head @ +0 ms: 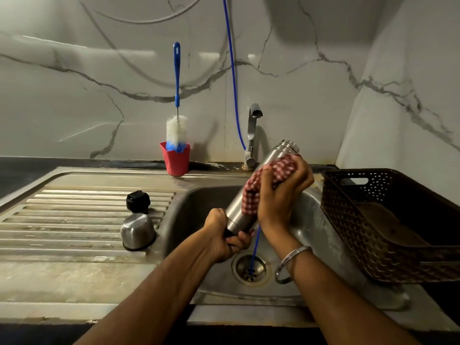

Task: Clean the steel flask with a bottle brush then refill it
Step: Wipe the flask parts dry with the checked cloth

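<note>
1. Left hand: fingers are curled tight round the base end of the steel flask, over the sink basin.
2. Right hand: fingers are wrapped round the flask's upper body, pressing a red checked cloth against the steel. This hand is nearer the flask's mouth.
3. Flask axis: tilted, base low and toward the person, open threaded mouth high and toward the tap. The mouth sits just beside the tap and below its spout.
4. Judgement: the outside is being wiped. Refilling would call for swinging the mouth under the spout.
5. Bottle brush: stands bristles-down in a red cup, left of the tap, well apart from the flask.
6. Steel cup lid and black stopper: on the ribbed drainboard, left of the tap and nearer the person.
7. A dark woven basket sits right of the tap. A blue hose hangs beside the tap into the drain.
</note>
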